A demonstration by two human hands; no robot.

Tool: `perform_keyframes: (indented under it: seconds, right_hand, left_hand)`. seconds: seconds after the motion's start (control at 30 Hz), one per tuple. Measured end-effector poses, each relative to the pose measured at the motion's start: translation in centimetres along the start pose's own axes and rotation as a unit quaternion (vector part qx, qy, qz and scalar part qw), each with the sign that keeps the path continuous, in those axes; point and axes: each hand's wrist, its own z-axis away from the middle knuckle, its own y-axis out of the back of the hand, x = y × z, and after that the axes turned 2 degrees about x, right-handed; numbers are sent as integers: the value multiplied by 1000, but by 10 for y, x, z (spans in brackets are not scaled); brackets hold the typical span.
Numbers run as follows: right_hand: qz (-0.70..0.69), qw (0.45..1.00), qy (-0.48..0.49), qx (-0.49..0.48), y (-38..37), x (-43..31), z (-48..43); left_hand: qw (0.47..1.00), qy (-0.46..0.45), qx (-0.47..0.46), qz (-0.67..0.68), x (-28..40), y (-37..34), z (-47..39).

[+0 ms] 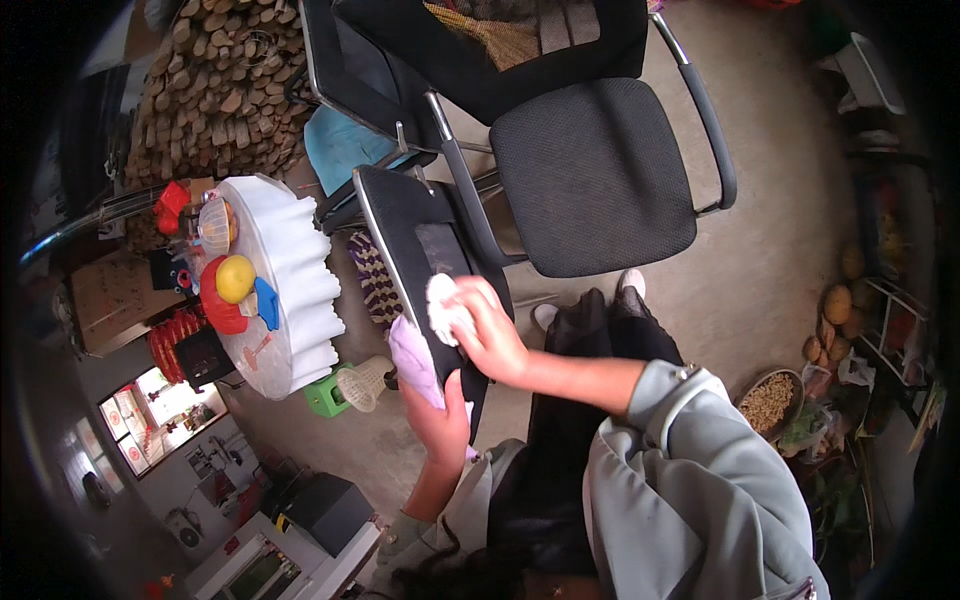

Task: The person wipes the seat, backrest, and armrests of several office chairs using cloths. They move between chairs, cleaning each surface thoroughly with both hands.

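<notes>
My right hand [491,334] presses a bunched white cloth [439,304] against the black mesh back of an office chair [394,206]. Lower along the same chair, my left hand [439,424] grips a light purple cloth [412,356] laid over its silver edge. The left thumb stands up beside the cloth. Both forearms partly hide the chair's near end. Just beyond is another black office chair, its textured seat [592,180] facing up.
To the left, a round table [307,285] with a white cloth holds a yellow fruit [235,279]. A green stool [326,394] and a white basket [366,382] stand under it. Firewood [225,97] is stacked behind. At right are a bowl of peanuts [771,401] and pumpkins [838,305].
</notes>
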Motion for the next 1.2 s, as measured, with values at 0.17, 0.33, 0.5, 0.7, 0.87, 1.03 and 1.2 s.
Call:
perform_keyframes:
  seconds: [0.17, 0.33, 0.5, 0.7, 0.87, 1.03, 1.2]
  right_hand:
    - [5, 980, 197, 3, -31, 13, -153]
    - [83, 993, 23, 76, -28, 80, -162]
    - [16, 973, -98, -211, -5, 85, 37]
    - [143, 990, -4, 0, -1, 136, -76]
    - [213, 976, 45, -3, -40, 164, -196]
    - [298, 921, -106, -228, -28, 149, -24]
    - [258, 899, -263, -235, -16, 167, 35]
  left_hand:
    - [998, 59, -15, -5, -1, 4, 4]
    - [993, 108, 1, 39, -1, 5, 12]
    - [991, 120, -7, 63, 3, 7, 10]
    - [990, 102, -15, 91, -2, 7, 14]
    - [990, 109, -26, 82, -4, 10, 16]
    - [985, 114, -3, 130, -1, 7, 14]
    - [991, 72, 5, 114, -7, 6, 14]
